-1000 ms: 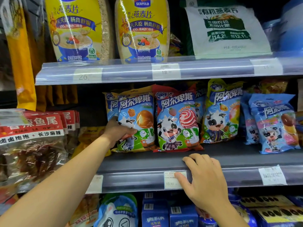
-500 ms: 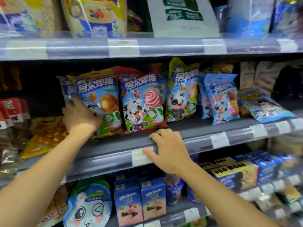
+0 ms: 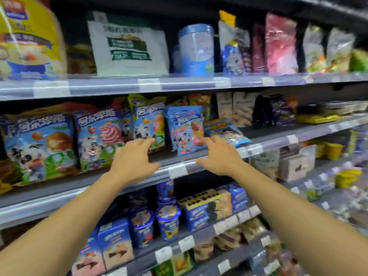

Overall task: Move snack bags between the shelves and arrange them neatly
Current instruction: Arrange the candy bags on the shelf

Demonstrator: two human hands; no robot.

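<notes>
Several cow-print snack bags stand in a row on the middle shelf (image 3: 264, 141): an orange-topped bag (image 3: 39, 144) at the left, a red-topped bag (image 3: 98, 136), a yellow-topped bag (image 3: 148, 120) and a blue bag (image 3: 184, 128). A flat blue bag (image 3: 226, 131) lies on its back to their right. My left hand (image 3: 133, 158) hovers open in front of the yellow-topped bag, fingers spread, holding nothing. My right hand (image 3: 217, 154) is open too, its fingertips at the lower corner of the blue bag and beside the flat one.
The upper shelf carries a yellow oat bag (image 3: 29, 38), a white-green pouch (image 3: 129, 46), a blue tin (image 3: 196, 49) and more bags. Below are blue boxes (image 3: 116, 242), cups (image 3: 168, 224) and a cookie carton (image 3: 207, 208). Price-tag rails edge each shelf.
My left hand let go of the orange-topped bag and moved right to the yellow-topped one. My right hand left the shelf rail and reached up to the blue bag. The view swung right.
</notes>
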